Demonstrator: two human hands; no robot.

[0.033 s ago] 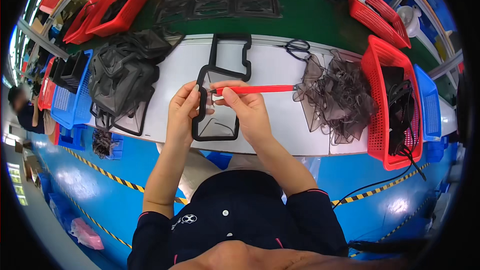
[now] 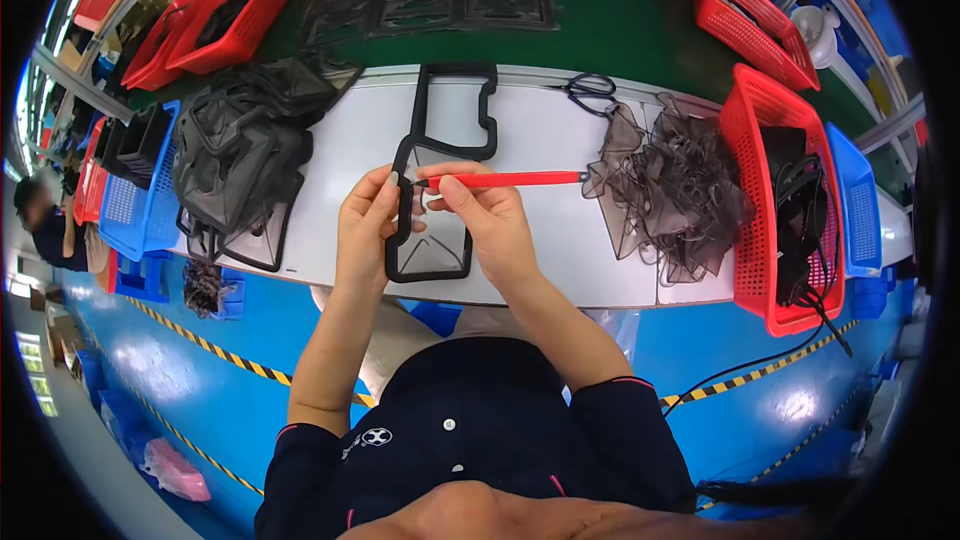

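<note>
A black padded frame [image 2: 431,276] with sheer grey mesh across its lower part lies at the table's front edge. My left hand [image 2: 363,225] pinches the frame's left rim between thumb and fingers. In my right hand [image 2: 490,220] is a slim red tool [image 2: 530,179] with a dark pointed tip, held level; its exact kind I cannot make out. The tool's tip meets the frame's left rim beside my left thumb. Beyond them, a second black frame part [image 2: 457,70] with a notched right side joins or overlaps the first.
Crumpled grey mesh pieces [image 2: 670,195] lie to the right, black-handled scissors [image 2: 590,90] behind them. A red basket [image 2: 750,210] with black straps stands farther right. Black mesh frames [image 2: 240,155] are piled at left, near a blue basket [image 2: 135,215]. Another person [image 2: 60,230] is far left.
The whole view has shifted very slightly. My hands, the frame and the red tool keep almost the same positions relative to each other.
</note>
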